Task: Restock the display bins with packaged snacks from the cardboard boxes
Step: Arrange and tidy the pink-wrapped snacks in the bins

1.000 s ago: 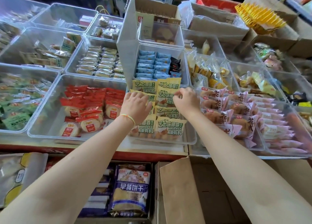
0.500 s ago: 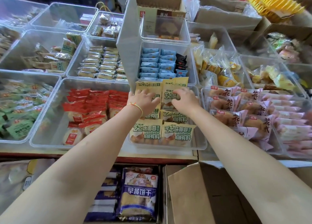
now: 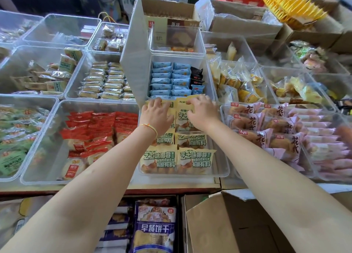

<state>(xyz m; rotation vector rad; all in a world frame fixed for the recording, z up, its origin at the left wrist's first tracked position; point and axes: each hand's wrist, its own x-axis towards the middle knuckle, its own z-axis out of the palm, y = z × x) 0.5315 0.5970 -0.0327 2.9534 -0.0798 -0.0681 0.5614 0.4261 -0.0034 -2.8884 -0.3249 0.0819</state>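
Crowded display bins (image 3: 222,173): both hands, left (image 3: 157,117) and right (image 3: 202,112), grasp yellow snack packs (image 3: 194,158).

Head cam, angled fwd and down, close over clear bins (image 3: 224,173)

A display counter with a red front edge (image 3: 171,190) carries rows of clear plastic bins set side by side, rims touching. Along the near row stand a bin of green packets (image 3: 51,108), a bin of red-wrapped cakes (image 3: 47,157), a narrower bin of yellow bread packs (image 3: 222,169) and a bin of pink-wrapped pastries (image 3: 308,169). Behind them sit a bin of blue packets (image 3: 206,77), a bin of pale wafer bars (image 3: 76,85) and others holding mixed snacks. Open cardboard boxes (image 3: 238,24) stand along the far side of the counter.
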